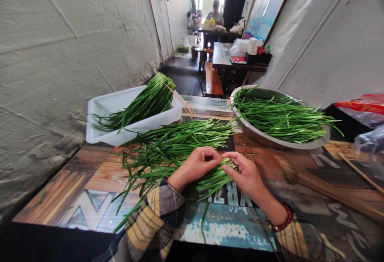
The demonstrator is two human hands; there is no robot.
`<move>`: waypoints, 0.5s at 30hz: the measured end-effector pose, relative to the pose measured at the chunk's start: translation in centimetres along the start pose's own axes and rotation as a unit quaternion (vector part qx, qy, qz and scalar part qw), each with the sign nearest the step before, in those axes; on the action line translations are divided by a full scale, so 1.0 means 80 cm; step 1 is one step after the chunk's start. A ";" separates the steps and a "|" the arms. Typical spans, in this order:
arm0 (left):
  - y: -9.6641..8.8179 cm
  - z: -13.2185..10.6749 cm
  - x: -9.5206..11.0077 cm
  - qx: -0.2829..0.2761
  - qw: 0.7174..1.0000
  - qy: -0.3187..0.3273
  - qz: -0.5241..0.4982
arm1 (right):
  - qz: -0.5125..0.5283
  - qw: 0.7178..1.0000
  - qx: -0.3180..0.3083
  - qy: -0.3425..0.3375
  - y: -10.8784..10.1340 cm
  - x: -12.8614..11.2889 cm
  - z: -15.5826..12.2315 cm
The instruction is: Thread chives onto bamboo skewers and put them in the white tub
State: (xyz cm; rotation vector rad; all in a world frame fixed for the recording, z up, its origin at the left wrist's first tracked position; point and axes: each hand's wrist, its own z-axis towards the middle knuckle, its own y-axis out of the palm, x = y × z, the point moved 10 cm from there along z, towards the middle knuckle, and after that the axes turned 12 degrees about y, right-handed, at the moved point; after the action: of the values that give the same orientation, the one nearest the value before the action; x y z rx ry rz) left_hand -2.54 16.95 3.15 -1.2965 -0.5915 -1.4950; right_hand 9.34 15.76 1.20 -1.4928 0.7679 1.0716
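Note:
A small bundle of garlic chives [214, 180] lies across the table in front of me, its pale cut ends to the right. My right hand [244, 172] closes its thumb and fingers round those ends. Just left of it, my left hand [202, 164] rests over the stems, thumb and forefinger in a pinch; what is between them is too small to make out. A thin dark stick [259, 222] runs from below my right hand toward the table's front edge. Behind both hands spreads a larger loose pile of garlic chives [183, 136].
At the back left, a white plastic tub [103, 108] holds chives, with several thin skewers [186, 106] at its right end. A metal basin [255, 132] of chives stands back right. Bamboo skewers [330, 186] lie at right near plastic bags [370, 142]. A person [215, 16] sits far off.

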 end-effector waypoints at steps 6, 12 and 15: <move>-0.063 -0.008 -0.004 0.158 0.986 -0.019 0.042 | 0.000 1.000 0.000 0.009 0.001 0.006 0.004; -0.098 -0.016 0.015 0.236 0.952 0.035 0.189 | 0.003 1.000 0.022 0.003 -0.004 0.008 0.005; -0.087 -0.013 0.024 0.196 0.940 0.069 0.269 | -0.001 1.000 0.025 0.007 -0.005 0.010 0.006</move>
State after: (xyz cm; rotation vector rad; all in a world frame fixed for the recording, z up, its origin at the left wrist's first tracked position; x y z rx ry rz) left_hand -9.02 17.81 6.35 -0.9313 -0.3737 -0.9440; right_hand 9.92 16.36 0.60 -1.4599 0.7978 1.0339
